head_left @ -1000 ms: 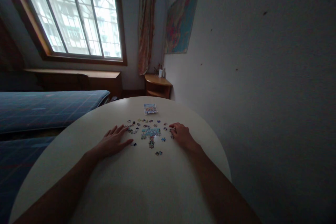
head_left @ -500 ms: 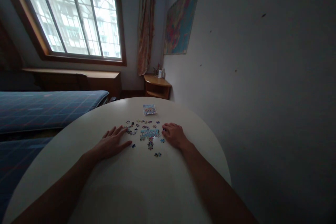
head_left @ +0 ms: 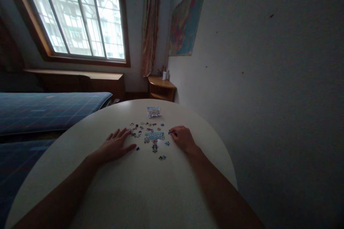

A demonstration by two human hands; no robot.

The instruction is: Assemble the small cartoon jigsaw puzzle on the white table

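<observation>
My left hand [head_left: 116,145] lies flat on the white table with its fingers spread, beside several loose jigsaw pieces [head_left: 136,133]. A dark blue piece [head_left: 138,149] lies by its thumb. On the right, my right hand [head_left: 183,137] pinches a small puzzle piece [head_left: 170,132] between thumb and fingers. Between the hands is a partly joined puzzle [head_left: 154,136], a light blue strip with a narrow column reaching toward me. A loose blue piece [head_left: 167,143] sits just right of it. Closer to me are a couple of pieces [head_left: 162,157] together.
A small picture packet [head_left: 154,112] lies beyond the pieces on the round white table [head_left: 120,193]. Left of the table is a bed with a blue plaid mattress [head_left: 53,111]. A wall [head_left: 268,114] runs along the right, and a wooden corner shelf [head_left: 162,83] stands behind.
My right hand has shifted slightly right, away from the joined puzzle, and a piece now shows at its fingertips. One loose piece above the puzzle sits a little differently. My left hand stays put.
</observation>
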